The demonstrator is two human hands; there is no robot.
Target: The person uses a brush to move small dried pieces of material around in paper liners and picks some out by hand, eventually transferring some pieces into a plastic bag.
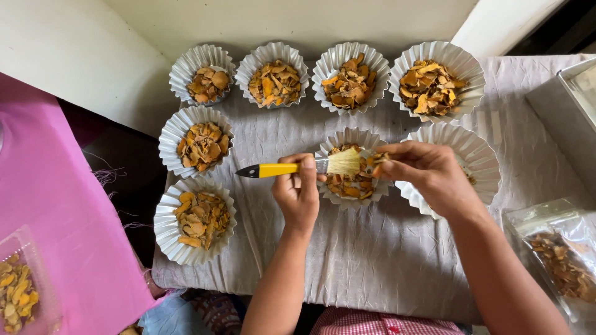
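Note:
My left hand grips a brush with a yellow and black handle and pale bristles, held level. The bristles meet a dried orange slice pinched in the fingertips of my right hand. Both hover over a fluted foil cup of dried orange-brown slices in the middle of the grey cloth. My right hand covers part of a second foil cup, whose contents are mostly hidden.
Several more foil cups of slices stand along the back row and down the left side. A clear bag of slices lies at right, a metal tray behind it. A pink cloth and plastic tub are at left.

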